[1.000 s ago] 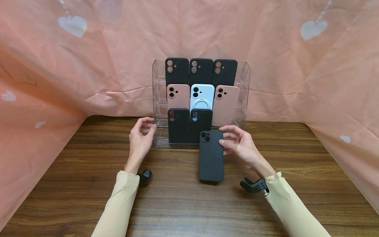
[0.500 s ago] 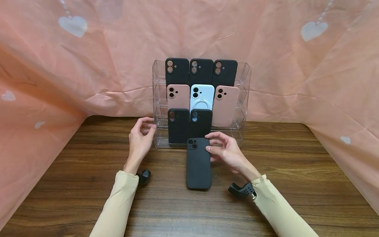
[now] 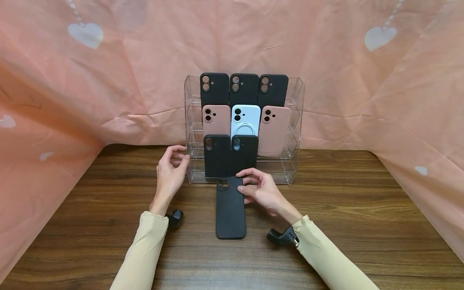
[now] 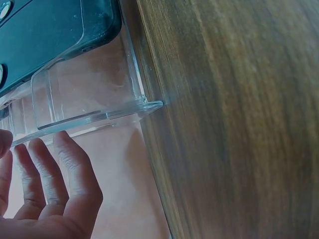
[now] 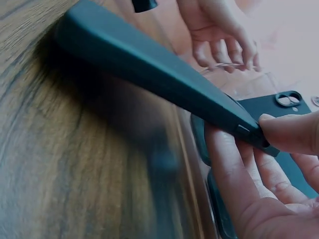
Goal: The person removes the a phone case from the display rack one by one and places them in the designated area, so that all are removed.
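Note:
My right hand (image 3: pixel 264 197) pinches a black phone case (image 3: pixel 230 213) by its upper right edge, thumb on the back face and fingers behind. In the head view the case stands upright, in front of a clear acrylic display stand (image 3: pixel 279 177). The right wrist view has the same case edge-on, tilted over the wood. At the stand's left side, my left hand (image 3: pixel 169 177) holds the side panel's edge with thumb and curved fingertips. Two black phone cases (image 3: pixel 217 157) sit side by side in the lowest tier, left and middle.
Higher up, the stand bears a pink case (image 3: pixel 216 125), a white case (image 3: pixel 250 112) with a ring, another pink case (image 3: pixel 274 133), and a top row of black cases (image 3: pixel 244 92). Pink cloth (image 3: pixel 145 72) with hearts hangs behind the wooden table (image 3: pixel 344 201).
My right hand has moved the black phone case left and somewhat toward me, from the stand's lower right to its lower middle. My left hand has stayed at the stand's side.

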The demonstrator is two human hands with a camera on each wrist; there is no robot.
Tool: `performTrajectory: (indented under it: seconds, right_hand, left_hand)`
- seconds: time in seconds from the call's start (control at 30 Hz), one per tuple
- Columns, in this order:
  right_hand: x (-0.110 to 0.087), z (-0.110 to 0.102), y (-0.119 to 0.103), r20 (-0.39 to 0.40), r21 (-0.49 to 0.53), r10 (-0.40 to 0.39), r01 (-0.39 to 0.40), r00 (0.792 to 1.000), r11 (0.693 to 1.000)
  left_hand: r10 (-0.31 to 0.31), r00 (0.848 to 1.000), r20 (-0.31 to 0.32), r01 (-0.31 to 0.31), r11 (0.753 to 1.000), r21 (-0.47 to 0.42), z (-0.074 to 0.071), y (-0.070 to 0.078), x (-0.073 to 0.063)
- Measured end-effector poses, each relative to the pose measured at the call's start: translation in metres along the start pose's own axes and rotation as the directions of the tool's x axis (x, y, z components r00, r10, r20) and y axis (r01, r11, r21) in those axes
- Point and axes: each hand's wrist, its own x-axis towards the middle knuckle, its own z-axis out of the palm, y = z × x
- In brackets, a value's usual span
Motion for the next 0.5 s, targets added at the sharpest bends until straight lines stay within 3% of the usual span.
performTrajectory:
  seconds: [0.17,0.37,0.5]
  right_hand:
    - [0.0018,0.005,0.0024,0.022,-0.141,-0.037,0.039,0.999,0.989]
    - [0.001,0.0075,0.003,0.033,-0.399,-0.127,0.129,0.991,0.908]
    - [-0.0001,0.0093,0.0052,0.04,-0.447,-0.115,0.121,0.993,0.886]
  left_hand:
    - [0.002,1.0,-0.005,-0.002,1.0,0.007,0.0003,-0.0005,-0.0009]
    - [0.005,1.0,-0.004,-0.005,1.0,0.016,0.0007,-0.0009,-0.0009]
    - [0.002,1.0,-0.002,-0.002,1.0,0.016,0.0003,-0.0016,-0.0015]
